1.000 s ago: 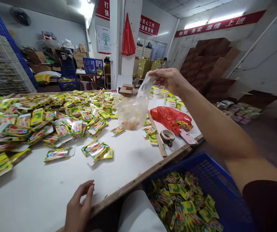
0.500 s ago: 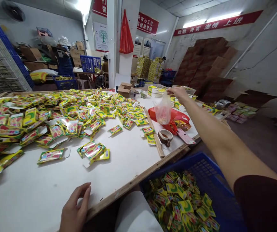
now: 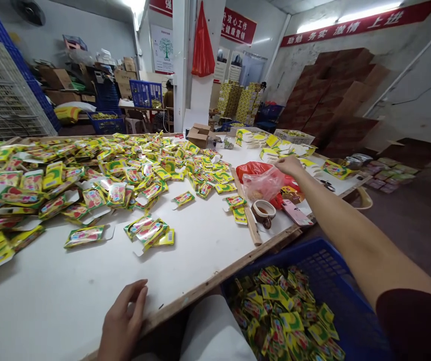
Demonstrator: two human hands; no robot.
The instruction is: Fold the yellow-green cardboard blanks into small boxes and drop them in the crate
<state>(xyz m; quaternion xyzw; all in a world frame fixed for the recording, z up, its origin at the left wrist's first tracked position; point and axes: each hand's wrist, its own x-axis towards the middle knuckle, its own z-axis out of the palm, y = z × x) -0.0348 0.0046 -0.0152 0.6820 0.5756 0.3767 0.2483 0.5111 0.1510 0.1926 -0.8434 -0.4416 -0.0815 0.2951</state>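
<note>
My right hand [image 3: 289,165] is stretched far out over the right end of the white table [image 3: 87,296], its fingers closed on the top of a clear plastic bag [image 3: 262,184]. The bag rests on a red plastic bag [image 3: 255,169]. My left hand [image 3: 123,323] lies at the table's near edge, fingers loosely spread, holding nothing. Several yellow-green packets [image 3: 83,173] cover the table's middle and left.
A blue crate [image 3: 328,281] full of packets stands below the table's right side. A tape roll [image 3: 263,211], a pink phone [image 3: 296,213] and a wooden stick [image 3: 248,210] lie near the bags. A small cardboard box [image 3: 199,134] sits at the far edge. Brown cartons are stacked at the back right.
My right hand carried the clear bag from mid-air over the table away to the right and lowered it onto the red bag. My left hand stayed put.
</note>
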